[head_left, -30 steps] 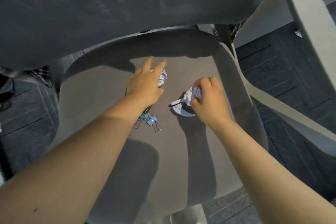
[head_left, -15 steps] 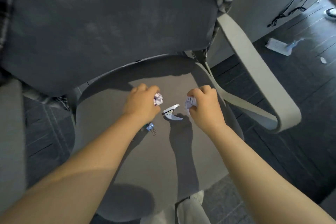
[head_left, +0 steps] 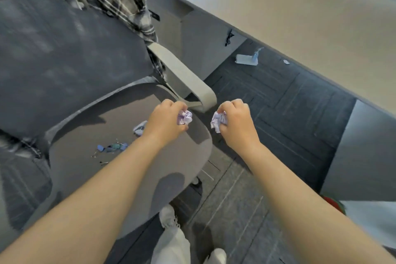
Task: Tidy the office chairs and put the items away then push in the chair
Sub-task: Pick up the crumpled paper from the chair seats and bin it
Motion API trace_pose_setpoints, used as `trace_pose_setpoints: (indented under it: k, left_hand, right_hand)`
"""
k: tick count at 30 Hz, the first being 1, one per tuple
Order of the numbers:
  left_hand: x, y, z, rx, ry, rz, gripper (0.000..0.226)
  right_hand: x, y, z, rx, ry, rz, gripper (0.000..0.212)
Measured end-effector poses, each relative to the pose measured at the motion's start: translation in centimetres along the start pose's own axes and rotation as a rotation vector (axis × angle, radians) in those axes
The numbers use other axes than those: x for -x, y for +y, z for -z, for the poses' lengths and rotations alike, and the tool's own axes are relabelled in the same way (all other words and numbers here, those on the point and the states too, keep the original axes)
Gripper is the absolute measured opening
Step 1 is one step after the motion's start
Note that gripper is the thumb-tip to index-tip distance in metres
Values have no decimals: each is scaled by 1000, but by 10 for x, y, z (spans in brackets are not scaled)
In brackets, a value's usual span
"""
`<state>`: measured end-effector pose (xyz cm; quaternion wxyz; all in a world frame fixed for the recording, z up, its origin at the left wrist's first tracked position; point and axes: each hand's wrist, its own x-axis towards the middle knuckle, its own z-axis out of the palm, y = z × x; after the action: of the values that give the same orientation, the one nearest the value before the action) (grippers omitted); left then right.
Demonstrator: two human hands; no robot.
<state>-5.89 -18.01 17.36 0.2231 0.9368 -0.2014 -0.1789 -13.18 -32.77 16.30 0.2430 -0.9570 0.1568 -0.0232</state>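
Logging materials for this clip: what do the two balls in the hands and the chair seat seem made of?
Ball in left hand and ball in right hand: likely paper, matte white with purplish marks, sharply creased. Chair seat: probably grey woven fabric, matte with no glare; blur hides the weave.

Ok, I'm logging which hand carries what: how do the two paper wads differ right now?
The left wad is above the seat's right edge; the right wad is out over the floor. The left wad looks balled tighter in the left hand; the right wad hangs looser from the right hand. Both are white crumpled paper with purplish marks, each gripped in a closed hand.
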Motion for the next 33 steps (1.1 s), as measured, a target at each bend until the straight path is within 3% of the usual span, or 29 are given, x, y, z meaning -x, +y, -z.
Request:
trace_pose_setpoints:
  k: [11,17,20,24,30,33]
  left_hand:
    - [9,155,-88,-79,-252,-414,39]
    - [23,206,-168,-109,-527,-553,30]
    - [37,217,-214,-139,-649,-584,23]
    - [59,224,-275,-200,-776,-587,33]
    - [76,249,-364,-253,-866,-591,36]
    - [79,271,-405,-233,-879,-494,35]
  right_hand:
    - [121,134,76,-134,263,-566,17]
    - [205,189,75,-150,389,-922,23]
    - [248,206,67,-173,418,-1063,24]
    - [294,233,48,-226,437,-1215,24]
    - [332,295,20,-311,439,-1323,26]
    - [343,331,8,-383,424,-1348,26]
